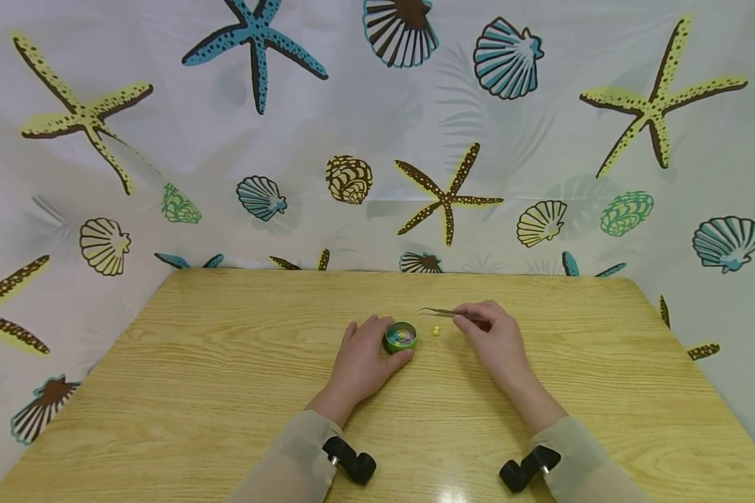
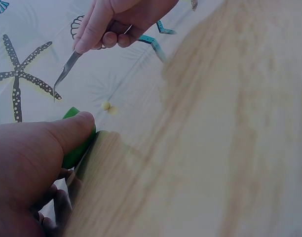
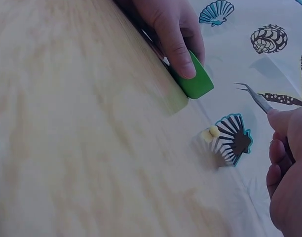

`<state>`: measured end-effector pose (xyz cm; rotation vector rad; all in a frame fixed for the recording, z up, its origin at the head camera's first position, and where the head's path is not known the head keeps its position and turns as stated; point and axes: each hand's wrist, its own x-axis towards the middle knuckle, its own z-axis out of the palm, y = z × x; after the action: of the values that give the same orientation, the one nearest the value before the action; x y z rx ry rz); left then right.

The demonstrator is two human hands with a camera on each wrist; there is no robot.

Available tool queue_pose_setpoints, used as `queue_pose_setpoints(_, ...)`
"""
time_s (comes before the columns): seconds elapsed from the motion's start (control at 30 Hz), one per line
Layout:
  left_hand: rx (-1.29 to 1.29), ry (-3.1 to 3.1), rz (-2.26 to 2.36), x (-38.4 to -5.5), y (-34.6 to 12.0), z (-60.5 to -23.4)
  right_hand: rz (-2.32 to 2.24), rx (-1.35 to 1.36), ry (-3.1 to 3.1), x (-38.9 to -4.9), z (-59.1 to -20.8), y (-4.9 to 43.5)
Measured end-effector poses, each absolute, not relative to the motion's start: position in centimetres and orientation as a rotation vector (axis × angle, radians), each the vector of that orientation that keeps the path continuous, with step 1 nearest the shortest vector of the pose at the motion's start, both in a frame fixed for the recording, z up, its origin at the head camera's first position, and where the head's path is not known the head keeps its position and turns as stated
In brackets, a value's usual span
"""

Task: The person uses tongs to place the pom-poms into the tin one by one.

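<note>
My left hand [image 1: 366, 363] grips a small round green container [image 1: 401, 351], thumb at its near side and fingers around the left and back. Several pastel pieces [image 1: 402, 337], blue, pink and yellow, lie inside it. Bent-tip tweezers [image 1: 442, 311] are pinched in my right hand [image 1: 498, 344], their tips apart with nothing between them, pointing left above the table. A small yellow two-lobed piece [image 1: 437, 330] lies on the table between the container and my right hand. In the right wrist view the tweezers [image 3: 258, 100] hang beyond that yellow piece [image 3: 213, 132].
The wood-grain table [image 1: 226, 363] stretches out on both sides of my hands. A white cloth [image 1: 302, 133] printed with starfish and shells stands behind it and along the sides. Black wrist mounts [image 1: 350, 461] sit on both sleeves.
</note>
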<state>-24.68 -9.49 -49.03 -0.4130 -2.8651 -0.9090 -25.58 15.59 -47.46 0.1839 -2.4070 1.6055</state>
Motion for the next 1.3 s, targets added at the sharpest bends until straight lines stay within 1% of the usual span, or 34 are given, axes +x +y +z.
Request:
queue_pose_setpoints(0.53, -0.423, -2.864, -0.923, -24.7, -9.6, -49.2, 1.598, -0.011, -2.529, -26.1, -47.7, 17.5)
queue_pose_setpoints(1.0, -0.424, -2.858, -0.925, -24.6, -9.5, -49.0, 1.538, -0.063, -2.641, -26.2, -47.7, 18.0)
queue_pose_setpoints(1.3, -0.431, -2.850, -0.921, -24.6, -9.6, -49.1, 1.510, -0.029, -2.676, -26.4, -47.8, 18.4)
